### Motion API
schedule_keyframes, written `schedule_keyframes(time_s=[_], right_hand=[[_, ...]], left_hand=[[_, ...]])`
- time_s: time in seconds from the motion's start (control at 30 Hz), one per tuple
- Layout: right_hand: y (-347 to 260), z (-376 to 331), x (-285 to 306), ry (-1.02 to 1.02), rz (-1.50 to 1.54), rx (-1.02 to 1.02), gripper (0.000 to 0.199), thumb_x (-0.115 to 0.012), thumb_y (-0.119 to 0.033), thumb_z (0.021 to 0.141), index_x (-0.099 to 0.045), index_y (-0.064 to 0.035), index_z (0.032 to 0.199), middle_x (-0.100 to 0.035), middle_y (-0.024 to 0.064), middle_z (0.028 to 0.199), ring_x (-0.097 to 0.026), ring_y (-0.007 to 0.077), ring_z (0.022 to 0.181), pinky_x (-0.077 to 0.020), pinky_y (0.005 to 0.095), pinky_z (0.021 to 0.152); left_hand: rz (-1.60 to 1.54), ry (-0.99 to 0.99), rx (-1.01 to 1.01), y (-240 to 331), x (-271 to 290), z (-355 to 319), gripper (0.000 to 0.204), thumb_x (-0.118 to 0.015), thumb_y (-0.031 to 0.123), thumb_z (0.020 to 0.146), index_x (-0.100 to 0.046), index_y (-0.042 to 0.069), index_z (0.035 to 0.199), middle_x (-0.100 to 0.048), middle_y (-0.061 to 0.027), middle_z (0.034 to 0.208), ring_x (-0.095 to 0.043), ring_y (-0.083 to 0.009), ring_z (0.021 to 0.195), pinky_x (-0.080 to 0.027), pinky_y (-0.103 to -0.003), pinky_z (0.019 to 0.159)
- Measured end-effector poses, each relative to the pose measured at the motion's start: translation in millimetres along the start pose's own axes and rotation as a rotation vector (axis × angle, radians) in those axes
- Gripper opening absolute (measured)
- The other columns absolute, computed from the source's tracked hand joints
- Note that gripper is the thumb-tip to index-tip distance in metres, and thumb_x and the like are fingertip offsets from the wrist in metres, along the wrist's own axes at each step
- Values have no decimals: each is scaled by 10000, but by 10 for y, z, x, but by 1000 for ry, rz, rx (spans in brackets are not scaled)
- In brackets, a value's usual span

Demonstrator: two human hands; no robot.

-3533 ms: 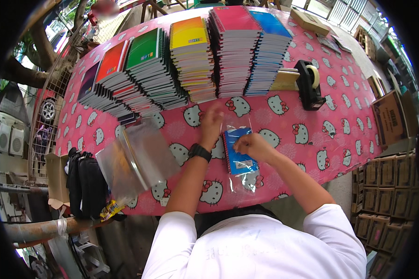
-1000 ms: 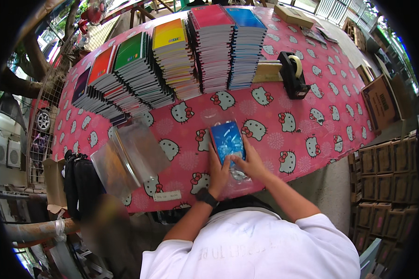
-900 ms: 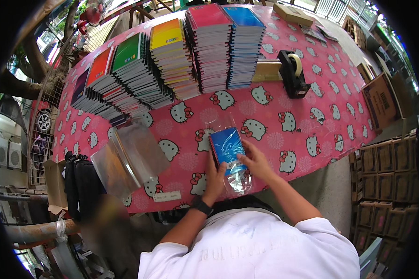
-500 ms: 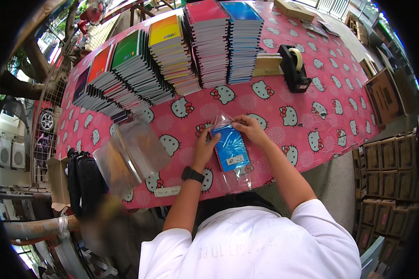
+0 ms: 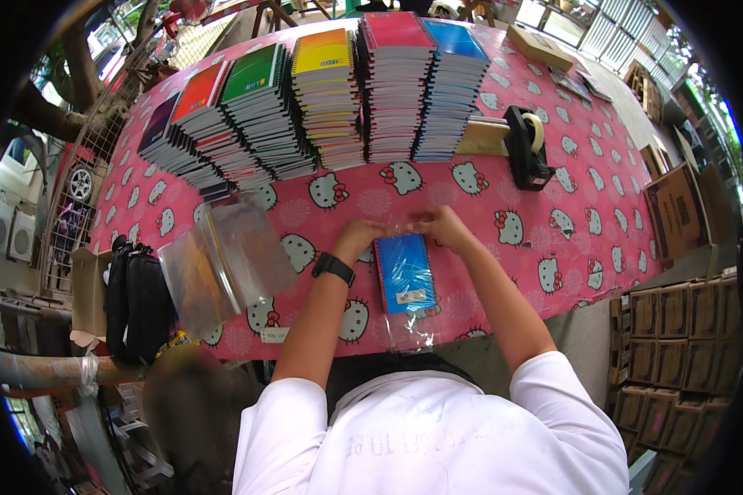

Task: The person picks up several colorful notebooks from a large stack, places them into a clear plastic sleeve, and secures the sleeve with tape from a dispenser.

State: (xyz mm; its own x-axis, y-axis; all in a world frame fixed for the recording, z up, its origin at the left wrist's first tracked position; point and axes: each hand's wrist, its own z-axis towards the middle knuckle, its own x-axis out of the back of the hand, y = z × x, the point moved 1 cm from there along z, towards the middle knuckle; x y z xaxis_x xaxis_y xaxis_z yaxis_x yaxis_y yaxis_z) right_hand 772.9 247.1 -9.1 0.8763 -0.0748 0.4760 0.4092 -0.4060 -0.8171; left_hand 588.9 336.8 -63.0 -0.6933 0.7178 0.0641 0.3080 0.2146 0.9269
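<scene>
A blue spiral-bound notebook (image 5: 405, 271) lies on the table in front of me, inside a clear plastic bag (image 5: 414, 335) that extends past its near end. A small white label shows at the notebook's near end. At the bag's far end, my left hand (image 5: 360, 238) pinches the plastic near the notebook's far left corner. My right hand (image 5: 440, 228) grips the same end on the right, fingers closed on the film. Left of my left hand lies a pile of flat clear plastic bags (image 5: 238, 247).
Stacked notebooks (image 5: 398, 91) in several colours form a row along the far side. A black tape dispenser (image 5: 528, 148) stands right of them. A black bag (image 5: 138, 293) sits at the table's left edge. Brown cartons (image 5: 673, 322) are piled at the right.
Both hands have moved to the bag's far end, and my left fingers have come off the notebook's left side. The notebook now lies straighter. The whole view has shifted slightly.
</scene>
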Motion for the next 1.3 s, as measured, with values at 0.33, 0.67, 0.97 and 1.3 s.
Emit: schedule_keyframes(time_s=[0.33,0.67,0.97,1.3], right_hand=[[72,-323,-211,159,125,88,323,-706,-243,761,-617,1,953,-611,99,870,-575,199,842,-445,319,781],[199,-82,-140,-73,285,76,200,-654,-219,818,-671,-22,847,-614,14,776,-530,111,706,-407,239,673],[34,180,-22,-389,143,-158,94,-655,-150,782,-691,-78,831,-625,-11,731,-512,74,558,-373,201,485],[-79,-279,-415,52,-285,769,228,-595,-206,801,-636,5,878,-630,143,756,-598,337,731,-479,414,678]], left_hand=[[-153,25,21,154,25,-301,281,-641,213,817,-626,3,1004,-634,-45,937,-571,-124,844,-433,-258,782],[-237,179,-7,-1,-111,-434,300,-676,230,783,-643,-7,964,-639,-38,882,-570,-104,797,-435,-229,728],[-153,83,21,-13,-25,-261,297,-604,99,777,-623,-17,1051,-655,-77,909,-599,-137,823,-459,-246,733],[366,54,28,-174,-31,-88,242,-602,222,755,-689,36,883,-655,-176,832,-635,-271,772,-481,-330,705]])
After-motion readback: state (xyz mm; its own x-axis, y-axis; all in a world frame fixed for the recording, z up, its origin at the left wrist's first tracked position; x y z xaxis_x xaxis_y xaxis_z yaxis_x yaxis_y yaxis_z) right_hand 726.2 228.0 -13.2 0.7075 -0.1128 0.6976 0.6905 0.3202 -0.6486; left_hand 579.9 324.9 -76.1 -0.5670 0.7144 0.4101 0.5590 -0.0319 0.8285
